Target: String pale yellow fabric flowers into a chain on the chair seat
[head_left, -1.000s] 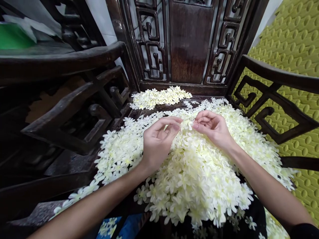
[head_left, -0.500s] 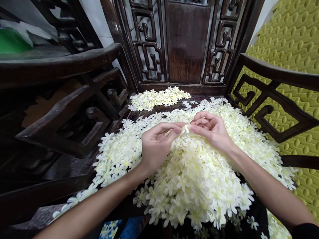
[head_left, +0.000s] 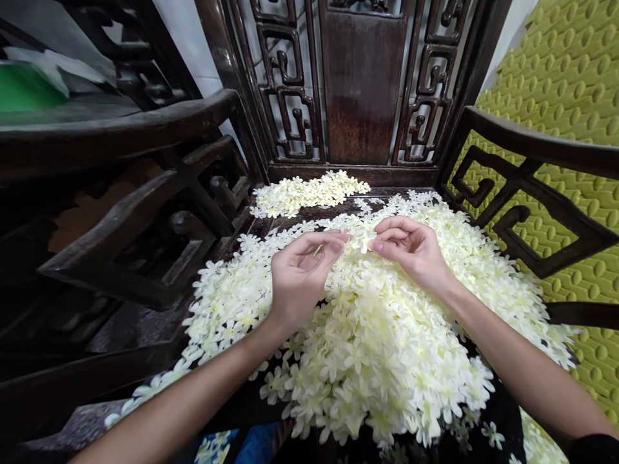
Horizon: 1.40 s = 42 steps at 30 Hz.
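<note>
Over a large heap of white artificial flowers (head_left: 382,361), my two hands face each other. My right hand (head_left: 413,251) pinches the edge of one small white flower (head_left: 362,242) between thumb and index finger, its other fingers curled. Just left of that flower, my left hand (head_left: 302,270) has its thumb and forefinger pressed together. A thin pale sliver shows by the left fingers, but what they grip is too small to make out. Loose flowers lie beneath and around both hands.
The flowers cover a dark carved wooden chair seat, with a separate small pile (head_left: 309,192) near its backrest (head_left: 365,90). Wooden armrests (head_left: 184,116) stand on both sides. Yellow textured padding (head_left: 575,116) is at right, a green object (head_left: 29,87) at upper left.
My left hand has drawn slightly left, leaving a small gap between the hands. The flower at my right fingertips now shows more openly. My right hand has barely moved.
</note>
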Available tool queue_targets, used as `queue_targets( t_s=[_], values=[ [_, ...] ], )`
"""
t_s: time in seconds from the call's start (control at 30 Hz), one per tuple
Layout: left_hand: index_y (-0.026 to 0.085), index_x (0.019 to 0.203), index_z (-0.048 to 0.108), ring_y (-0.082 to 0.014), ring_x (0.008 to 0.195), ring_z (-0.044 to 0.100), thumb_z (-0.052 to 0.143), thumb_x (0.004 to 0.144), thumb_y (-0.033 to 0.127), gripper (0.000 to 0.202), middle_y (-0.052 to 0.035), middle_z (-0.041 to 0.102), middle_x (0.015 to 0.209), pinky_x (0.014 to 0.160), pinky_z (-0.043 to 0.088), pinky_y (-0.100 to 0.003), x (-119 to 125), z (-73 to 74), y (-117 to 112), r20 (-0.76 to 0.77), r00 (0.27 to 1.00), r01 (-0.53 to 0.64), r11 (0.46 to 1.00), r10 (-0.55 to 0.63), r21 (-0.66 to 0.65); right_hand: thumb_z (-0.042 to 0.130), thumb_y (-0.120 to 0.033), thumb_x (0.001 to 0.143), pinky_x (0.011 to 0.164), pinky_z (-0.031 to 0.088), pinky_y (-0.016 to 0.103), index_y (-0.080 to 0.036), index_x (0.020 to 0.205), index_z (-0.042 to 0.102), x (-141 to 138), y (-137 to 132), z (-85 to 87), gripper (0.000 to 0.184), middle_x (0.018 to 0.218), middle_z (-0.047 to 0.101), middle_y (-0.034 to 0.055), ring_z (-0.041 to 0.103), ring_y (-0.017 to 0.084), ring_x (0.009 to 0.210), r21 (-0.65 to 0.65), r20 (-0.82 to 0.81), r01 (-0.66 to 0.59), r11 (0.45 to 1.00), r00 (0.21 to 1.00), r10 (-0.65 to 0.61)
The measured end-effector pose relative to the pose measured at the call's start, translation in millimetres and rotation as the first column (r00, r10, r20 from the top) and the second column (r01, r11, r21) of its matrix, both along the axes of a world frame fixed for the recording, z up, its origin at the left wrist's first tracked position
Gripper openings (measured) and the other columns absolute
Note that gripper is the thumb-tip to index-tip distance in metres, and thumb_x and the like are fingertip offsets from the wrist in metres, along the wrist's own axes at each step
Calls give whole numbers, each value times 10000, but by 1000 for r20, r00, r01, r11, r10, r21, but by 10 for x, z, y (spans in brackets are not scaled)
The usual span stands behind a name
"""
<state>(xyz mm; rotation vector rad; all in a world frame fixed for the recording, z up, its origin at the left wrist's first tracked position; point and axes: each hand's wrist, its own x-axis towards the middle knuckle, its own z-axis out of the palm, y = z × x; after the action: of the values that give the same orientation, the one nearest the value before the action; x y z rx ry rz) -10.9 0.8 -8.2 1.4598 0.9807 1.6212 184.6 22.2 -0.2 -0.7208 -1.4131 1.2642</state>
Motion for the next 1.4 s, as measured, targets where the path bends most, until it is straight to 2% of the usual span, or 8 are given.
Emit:
queue_targets(
  t_s=[0.13,0.37,0.5,0.63,0.8,0.97,1.13,1.4],
  values=[
    [214,821,730,-225,1225,641,725,865,244,54,-65,785,958,1040,521,-374,-12,38,-28,-77,995,64,997,-61,47,862,-218,754,704,591,215,-195,1018,721,0,11,-19,300,879,748,11,705,117,772,4,4,-40,999,999,40],
    [216,833,739,-190,959,736,740,851,246,35,-56,782,952,897,599,-333,-18,38,-54,-50,988,148,989,-147,8,827,-265,804,611,538,204,-213,1086,674,-2,16,-32,325,855,733,-5,659,104,693,-21,-20,-105,994,994,105],
    [222,846,738,-178,1015,737,731,856,197,28,-51,792,1005,922,599,-316,-34,22,-44,-64,973,225,973,-221,54,800,-269,836,678,555,214,-221,1098,660,2,9,-29,301,833,718,-12,669,108,726,-6,-6,-97,995,995,97],
    [219,870,743,-171,1026,739,733,843,137,86,-45,797,1006,930,607,-313,-46,-8,-32,-120,956,284,945,-267,164,780,-284,857,605,513,199,-221,1106,651,-13,-12,-20,288,804,705,-17,636,95,664,36,20,-60,998,998,60],
    [219,894,755,-153,963,746,729,844,123,111,-36,797,964,820,630,-262,-60,-17,-35,-167,962,247,949,-216,194,763,-271,873,541,461,192,-225,1099,661,-22,-29,1,252,723,667,-43,569,76,587,32,22,-41,999,999,40],
    [215,865,754,-153,966,746,748,835,155,68,-32,796,959,857,620,-270,-70,0,-23,-182,976,155,971,-122,183,859,-218,763,618,552,220,-205,1119,678,-9,-20,15,400,855,762,9,684,113,690,28,-20,-88,996,996,89],
    [211,851,760,-159,952,746,749,839,196,21,-37,793,935,830,616,-265,-66,7,-1,-190,980,98,982,-67,160,916,-228,671,592,585,237,-185,1053,711,-15,-29,35,436,833,800,39,741,158,690,8,62,37,999,997,-37],
    [212,855,763,-158,905,746,747,840,202,24,-35,790,916,811,612,-274,-64,3,3,-188,977,130,979,-100,154,947,-213,617,522,525,200,-186,969,640,5,7,17,469,767,801,23,692,124,579,-39,-7,16,999,1000,-16]
  ],
)
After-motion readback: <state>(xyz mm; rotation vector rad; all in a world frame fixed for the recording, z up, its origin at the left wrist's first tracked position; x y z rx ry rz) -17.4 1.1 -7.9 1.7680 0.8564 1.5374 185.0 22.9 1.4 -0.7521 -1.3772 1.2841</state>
